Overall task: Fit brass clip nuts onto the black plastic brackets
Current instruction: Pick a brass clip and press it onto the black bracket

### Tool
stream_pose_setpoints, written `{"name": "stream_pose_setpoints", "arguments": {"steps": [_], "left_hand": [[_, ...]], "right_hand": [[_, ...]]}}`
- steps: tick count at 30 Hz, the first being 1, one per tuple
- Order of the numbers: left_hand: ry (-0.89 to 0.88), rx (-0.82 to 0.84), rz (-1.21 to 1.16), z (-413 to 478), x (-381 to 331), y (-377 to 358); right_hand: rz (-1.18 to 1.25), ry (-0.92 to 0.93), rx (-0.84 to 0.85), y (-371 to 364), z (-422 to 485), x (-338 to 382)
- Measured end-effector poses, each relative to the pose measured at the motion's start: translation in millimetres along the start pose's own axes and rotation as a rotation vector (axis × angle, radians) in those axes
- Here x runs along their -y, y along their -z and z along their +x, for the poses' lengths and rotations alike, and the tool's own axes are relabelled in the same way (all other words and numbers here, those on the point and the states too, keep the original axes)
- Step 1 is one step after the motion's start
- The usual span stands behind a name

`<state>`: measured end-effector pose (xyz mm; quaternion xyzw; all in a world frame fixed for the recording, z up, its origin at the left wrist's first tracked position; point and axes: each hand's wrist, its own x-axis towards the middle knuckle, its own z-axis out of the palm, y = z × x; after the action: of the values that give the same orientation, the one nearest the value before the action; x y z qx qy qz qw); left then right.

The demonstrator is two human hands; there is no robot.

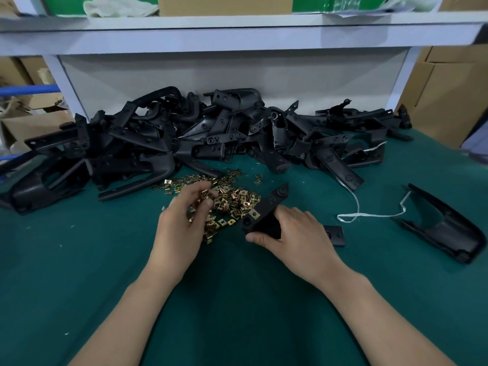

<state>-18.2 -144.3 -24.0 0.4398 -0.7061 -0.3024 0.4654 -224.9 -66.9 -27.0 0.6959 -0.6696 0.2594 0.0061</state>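
Observation:
My right hand (pixel 293 233) grips a black plastic bracket (pixel 266 210) just above the green mat, its far end pointing up and away. One brass clip nut (pixel 254 214) sits on the bracket's near edge. My left hand (pixel 184 220) hovers over the heap of loose brass clip nuts (pixel 232 200), fingers curled, pinching a clip nut (pixel 203 194) between thumb and fingertips. The bracket lies just right of the heap.
A large pile of black brackets (pixel 200 136) fills the back of the green mat (pixel 237 299). One bracket (pixel 446 225) lies alone at the right, a white strap (pixel 356 207) beside it. A small black plate (pixel 335 235) rests behind my right hand. A white shelf (pixel 237 33) overhangs the back.

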Motion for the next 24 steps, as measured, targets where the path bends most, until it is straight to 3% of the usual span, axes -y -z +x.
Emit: {"name": "stream_pose_setpoints", "arguments": {"steps": [6,11,18,22,24], "left_hand": [[0.073,-0.006,-0.280,-1,-10,-4],[0.089,-0.002,-0.303,-4,-19,-6],[0.127,0.039,-0.281,-16,-29,-20],[0.167,0.061,-0.352,-19,-32,-26],[0.203,0.083,-0.499,-20,-33,-28]], "right_hand": [[0.005,-0.006,0.004,0,0,-1],[0.042,-0.019,-0.016,-1,1,1],[0.081,-0.080,-0.224,2,5,8],[0.199,0.041,-0.345,4,1,17],[0.275,0.088,-0.304,5,-1,21]]}}
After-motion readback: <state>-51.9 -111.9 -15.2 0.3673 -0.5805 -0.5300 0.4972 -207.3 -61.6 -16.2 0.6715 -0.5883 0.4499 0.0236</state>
